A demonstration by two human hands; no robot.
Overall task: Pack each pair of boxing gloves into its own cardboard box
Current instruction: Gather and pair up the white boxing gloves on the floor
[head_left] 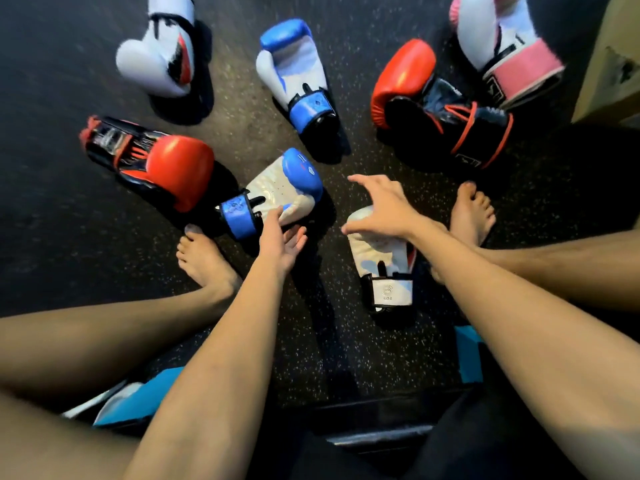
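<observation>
A person is sitting above a dark speckled floor [311,358], bare legs spread and both arms reaching down; seven boxing gloves are lying scattered ahead. The left hand [282,239] is hanging open, palm up, fingers touching the near edge of a blue and white glove [277,194] lying on its side; it is gripping nothing. The right hand [382,209] is spreading open, fingers splayed, over the padded end of a white glove [381,261]; whether it is touching is unclear. A second blue and white glove [294,71] is lying further ahead; a red and black glove [156,161] is resting at left, another [426,102] at right; a white glove with red trim [159,50] is sitting at top left; a pink and white glove [505,46] is sitting at top right, beside a cardboard box [609,74] at the right edge.
</observation>
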